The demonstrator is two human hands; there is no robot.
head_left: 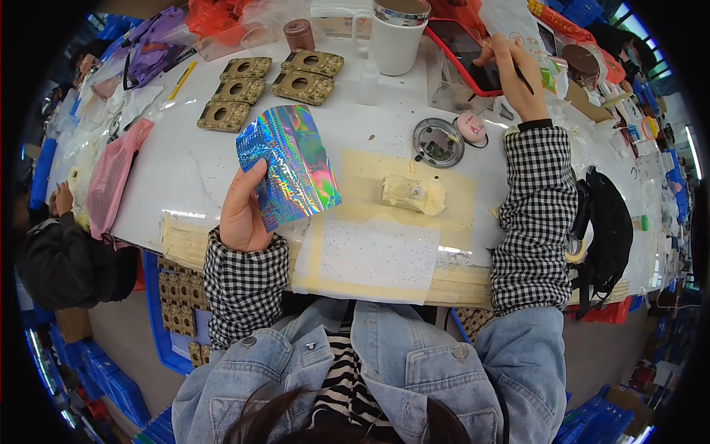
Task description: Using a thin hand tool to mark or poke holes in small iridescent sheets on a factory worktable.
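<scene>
My left hand [248, 207] grips a shiny holographic packet [290, 170] between thumb and fingers, raised over the left of the table. My right hand [515, 70] is at the far right over a red-rimmed tray [481, 92], fingers pinched together. A thin dark tool [523, 80] sticks out of that hand; its tip is hidden and its kind is unclear. Several camouflage-patterned plastic parts [237, 90], each with a round hole, lie beyond the packet. A tape-wrapped block [413, 194] rests between my arms. Beyond it sits a round clear dish [438, 143] holding small dark pieces.
A white mug [397, 37] and a small translucent bottle [368, 81] stand at the back. A pink round case [471, 127] is beside the dish. White paper [377, 259] covers the front edge. A pink mesh bag [118, 177] lies left, a black bag [610, 233] right. Another person's sleeve [70, 259] shows left.
</scene>
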